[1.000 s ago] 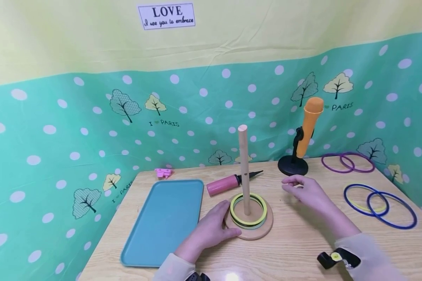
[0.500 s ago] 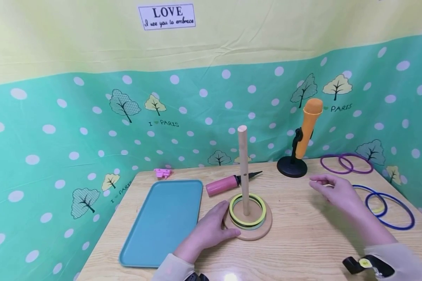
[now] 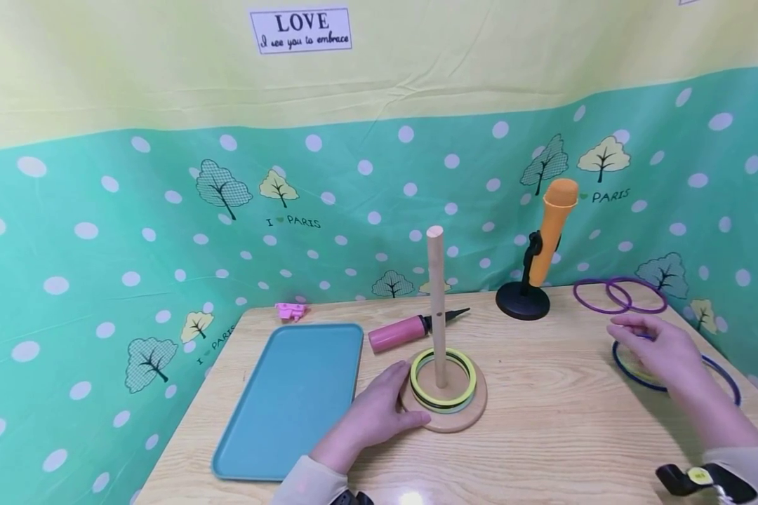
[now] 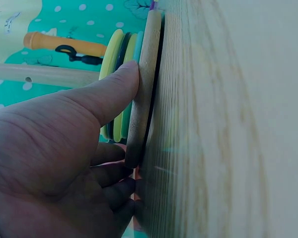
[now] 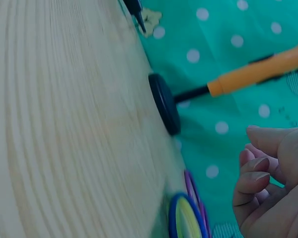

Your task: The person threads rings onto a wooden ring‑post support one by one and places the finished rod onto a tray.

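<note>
My left hand (image 3: 382, 414) holds the round wooden base (image 3: 457, 422) of an upright peg stand by its near left edge. In the left wrist view the thumb (image 4: 124, 82) lies against the base beside the stacked rings, and the other fingers reach the edge. Yellow, black and green rings (image 4: 111, 54) lie around the peg (image 3: 438, 301). My right hand (image 3: 660, 351) hangs over the table's right side, fingers loosely curled with nothing between them. It overlaps the blue rings (image 3: 636, 381) in the head view; a yellow ring shows within one of them.
Behind the right hand lie two purple rings (image 3: 596, 310). An orange microphone (image 3: 556, 224) stands on a black base (image 3: 523, 301) at the back. A pink pump (image 3: 398, 334) lies behind the peg, a blue tray (image 3: 297, 400) to the left, and a small pink toy (image 3: 290, 311) farther back.
My right hand has moved right, from beside the peg stand to over the blue rings. The left hand keeps its hold on the base.
</note>
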Tool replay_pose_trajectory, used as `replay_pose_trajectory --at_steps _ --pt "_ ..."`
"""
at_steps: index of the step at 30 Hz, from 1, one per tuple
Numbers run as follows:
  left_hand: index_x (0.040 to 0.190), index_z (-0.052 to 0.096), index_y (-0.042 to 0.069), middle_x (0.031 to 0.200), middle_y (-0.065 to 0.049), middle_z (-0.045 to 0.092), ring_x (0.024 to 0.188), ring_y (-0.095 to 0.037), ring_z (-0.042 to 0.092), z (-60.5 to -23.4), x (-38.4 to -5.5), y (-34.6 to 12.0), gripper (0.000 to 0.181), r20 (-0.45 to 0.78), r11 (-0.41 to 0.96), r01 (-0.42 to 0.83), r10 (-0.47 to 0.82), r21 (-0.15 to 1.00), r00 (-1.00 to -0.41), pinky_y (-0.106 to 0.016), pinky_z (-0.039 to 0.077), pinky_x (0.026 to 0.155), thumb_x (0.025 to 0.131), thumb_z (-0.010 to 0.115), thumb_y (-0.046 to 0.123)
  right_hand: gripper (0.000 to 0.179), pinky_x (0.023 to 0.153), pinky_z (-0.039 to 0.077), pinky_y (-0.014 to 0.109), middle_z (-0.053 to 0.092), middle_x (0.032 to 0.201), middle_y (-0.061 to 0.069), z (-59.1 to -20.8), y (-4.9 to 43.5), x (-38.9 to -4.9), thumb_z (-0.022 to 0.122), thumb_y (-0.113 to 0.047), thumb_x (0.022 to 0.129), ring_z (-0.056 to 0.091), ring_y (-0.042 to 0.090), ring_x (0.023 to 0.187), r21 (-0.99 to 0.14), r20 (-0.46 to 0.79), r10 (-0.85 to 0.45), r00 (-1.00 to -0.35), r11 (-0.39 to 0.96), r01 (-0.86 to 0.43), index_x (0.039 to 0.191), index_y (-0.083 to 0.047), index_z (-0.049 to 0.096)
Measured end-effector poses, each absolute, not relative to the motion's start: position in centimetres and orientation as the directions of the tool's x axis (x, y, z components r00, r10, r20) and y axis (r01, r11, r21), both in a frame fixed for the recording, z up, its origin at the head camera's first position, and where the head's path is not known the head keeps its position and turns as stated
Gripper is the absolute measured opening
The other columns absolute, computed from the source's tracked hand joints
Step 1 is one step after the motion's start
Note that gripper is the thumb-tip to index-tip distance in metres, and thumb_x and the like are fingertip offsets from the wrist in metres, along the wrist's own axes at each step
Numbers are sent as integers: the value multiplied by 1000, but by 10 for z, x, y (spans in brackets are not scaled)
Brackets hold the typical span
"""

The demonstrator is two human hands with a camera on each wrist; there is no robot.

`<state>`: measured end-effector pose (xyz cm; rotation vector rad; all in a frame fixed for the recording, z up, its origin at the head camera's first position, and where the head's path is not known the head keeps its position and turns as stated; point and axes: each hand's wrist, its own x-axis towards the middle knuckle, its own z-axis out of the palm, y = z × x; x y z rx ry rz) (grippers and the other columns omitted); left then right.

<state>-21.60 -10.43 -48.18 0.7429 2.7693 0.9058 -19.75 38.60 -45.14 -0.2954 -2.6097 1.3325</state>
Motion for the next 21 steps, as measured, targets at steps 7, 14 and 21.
replay_pose_trajectory --at_steps 7,14,21 --pt "167 41 -3 171 -26 42 157 -41 41 -481 -215 -105 102 27 694 414 496 589 -868 -58 36 128 93 90 47 63 59 49 29 63 110 -6 -460 421 -190 65 -48 112 54 8 80 -743 129 287 -949 662 100 145 6 61" --pt "167 41 -3 170 -26 42 157 -41 41 -481 -215 -105 102 26 692 414 497 592 -867 -58 37 128 93 90 47 67 64 43 25 60 134 38 -463 444 -184 60 -48 114 57 44 109 -687 111 340 -934 706 175 146 11 58" --pt "168 41 -2 170 -25 42 157 -40 42 -481 -215 -106 102 36 687 420 499 593 -866 -58 37 128 93 90 48 63 61 43 24 64 123 38 -471 466 -177 61 -39 115 60 42 99 -651 87 361 -929 726 221 143 17 55"
